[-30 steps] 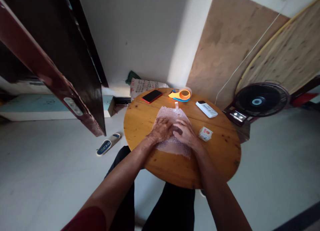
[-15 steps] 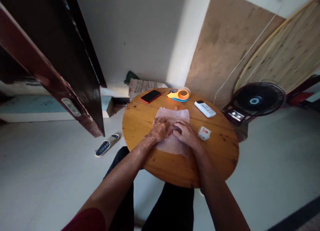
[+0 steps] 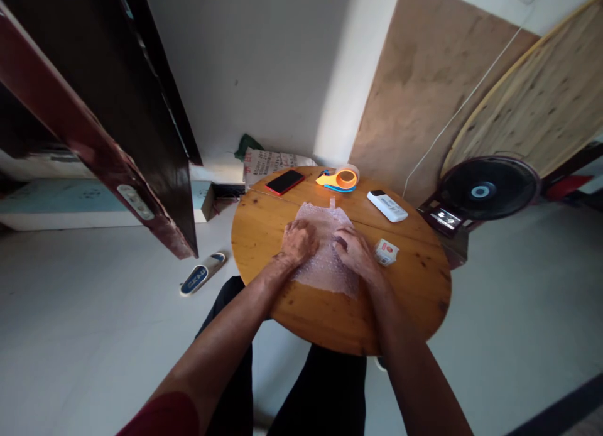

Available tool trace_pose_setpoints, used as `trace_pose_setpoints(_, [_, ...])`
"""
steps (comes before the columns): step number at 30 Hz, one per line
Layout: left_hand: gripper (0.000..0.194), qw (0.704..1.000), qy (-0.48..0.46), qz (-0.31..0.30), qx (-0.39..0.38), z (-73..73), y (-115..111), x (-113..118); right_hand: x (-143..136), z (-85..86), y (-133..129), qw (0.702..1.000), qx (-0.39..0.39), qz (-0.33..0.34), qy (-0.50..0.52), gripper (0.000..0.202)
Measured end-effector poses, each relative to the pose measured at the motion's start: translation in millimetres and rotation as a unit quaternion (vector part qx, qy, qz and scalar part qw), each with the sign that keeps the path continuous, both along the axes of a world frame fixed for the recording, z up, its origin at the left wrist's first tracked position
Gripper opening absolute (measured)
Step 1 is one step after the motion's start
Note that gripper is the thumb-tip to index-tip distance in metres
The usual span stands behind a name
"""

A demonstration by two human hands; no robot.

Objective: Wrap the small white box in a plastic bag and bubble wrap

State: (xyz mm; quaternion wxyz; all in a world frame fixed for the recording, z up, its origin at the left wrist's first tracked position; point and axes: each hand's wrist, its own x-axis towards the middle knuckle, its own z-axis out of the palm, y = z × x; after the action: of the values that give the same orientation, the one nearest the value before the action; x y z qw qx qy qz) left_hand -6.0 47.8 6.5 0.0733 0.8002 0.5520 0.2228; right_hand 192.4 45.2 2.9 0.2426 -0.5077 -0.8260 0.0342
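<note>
A sheet of pinkish bubble wrap (image 3: pixel 325 274) lies on the round wooden table (image 3: pixel 405 285) in front of me. My left hand (image 3: pixel 299 241) rests on its left side, palm down with the fingers laid on the sheet. On the right side sits my right hand (image 3: pixel 354 250), fingers bent and the thumb apart from them. Nothing shows between the fingers of either hand. A short clear strip (image 3: pixel 332 202), which looks like tape, stands at the wrap's far edge. Close to my right hand is a small white box (image 3: pixel 386 252) with a red mark.
Behind the wrap lie a phone (image 3: pixel 284 182) with a red edge, an orange tape dispenser (image 3: pixel 343 178) and a white device (image 3: pixel 387 206). A fan (image 3: pixel 480 191) stands to the right of the table. A slipper (image 3: pixel 202 275) is on the floor at left.
My hands have moved apart, the left one toward the left and the right one slightly to the right. More of the wrap's middle shows between them.
</note>
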Motion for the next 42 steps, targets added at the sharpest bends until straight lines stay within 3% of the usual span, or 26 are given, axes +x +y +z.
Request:
trace_pose_setpoints(5, [0.026,0.993,-0.014,-0.113,0.006,3.4,-3.3,3.0,-3.5,-3.0,-0.7,1.000,-0.016,0.017,-0.013,0.025])
trace_pose_setpoints(7, [0.026,0.992,0.003,-0.124,0.011,3.5,-4.3,4.1,-3.6,-3.6,-0.8,0.999,-0.018,0.020,-0.018,0.025])
trace_pose_setpoints(13, [0.026,0.994,0.008,-0.110,0.009,2.9,-4.9,4.9,-1.1,-3.6,-0.1,0.999,-0.013,0.020,-0.027,0.023])
trace_pose_setpoints(21, [0.022,0.999,0.013,-0.035,-0.015,3.4,-4.0,0.4,1.1,-0.8,-1.0,1.000,-0.006,0.001,-0.027,0.020])
trace_pose_setpoints(34, [0.020,1.000,0.006,-0.012,0.003,4.6,-2.2,-0.2,-2.4,0.4,-2.1,1.000,0.007,-0.007,-0.004,0.026])
trace_pose_setpoints(42, [0.020,0.999,0.029,-0.036,0.000,5.0,-3.6,0.4,0.4,-2.9,0.0,0.999,-0.023,0.016,-0.035,0.027])
